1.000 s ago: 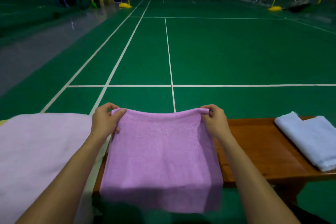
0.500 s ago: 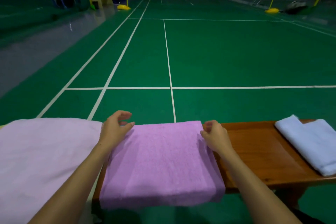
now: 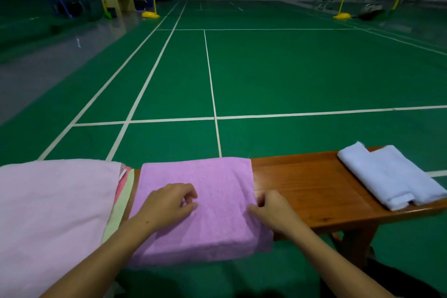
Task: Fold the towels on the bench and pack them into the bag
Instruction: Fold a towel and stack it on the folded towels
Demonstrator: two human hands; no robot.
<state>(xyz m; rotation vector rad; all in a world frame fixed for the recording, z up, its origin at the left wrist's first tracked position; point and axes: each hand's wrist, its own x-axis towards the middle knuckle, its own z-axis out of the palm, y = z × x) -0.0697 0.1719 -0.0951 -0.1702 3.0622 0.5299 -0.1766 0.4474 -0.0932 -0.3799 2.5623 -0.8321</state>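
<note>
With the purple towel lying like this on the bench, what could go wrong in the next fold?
1. The purple towel hangs over the near edge of the bench, so a pull toward the person may slide it to the floor.
2. The right hand pinches only the towel's right edge while the left hand rests lightly on top, so the layers may shift and fold crooked.
3. The pale pink towel lies close on the left and could get dragged along.

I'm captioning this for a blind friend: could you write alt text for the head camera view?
Two bare hands work on a folded purple towel lying across a wooden bench: the left hand rests on top with curled fingers, and the right hand pinches the towel's right edge. A folded light blue towel sits at the bench's right end, a pale pink towel lies at left, and a green badminton court stretches beyond.
</note>
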